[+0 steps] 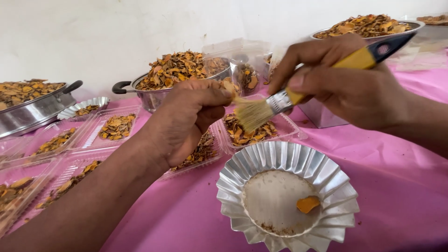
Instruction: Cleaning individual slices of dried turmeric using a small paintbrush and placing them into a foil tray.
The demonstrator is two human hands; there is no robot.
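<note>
Closest to me sits a fluted silver foil dish (287, 196) on the pink tablecloth (401, 186), below both of my hands. One orange chip (308, 204) lies inside it, toward the side of my right hand, with some brown dust around the flat bottom.

My left hand (186, 121) is closed into a loose fist, its fingertips pinched together on a small pale dried piece (228, 86) that shows just at the tip of my thumb. My right hand (345, 79) is clamped around the yellow handle of a paintbrush (298, 95), whose dark end sticks out past my knuckles. The brush's pale bristles point toward my left hand and touch or nearly touch the piece pinched there; I cannot tell which.

Under and just beyond my left fist lie clear plastic trays (116, 126) holding orange-brown dried slices, and one more tray (289, 128) sits directly beneath the bristles. Farther beyond my left hand stands a steel pot (154, 95) with a black handle, heaped with the same dried slices. Out past my left forearm is another wide steel pan (32, 112), also filled. Behind my right hand stands a raised steel bowl (368, 28), piled high with slices.
</note>
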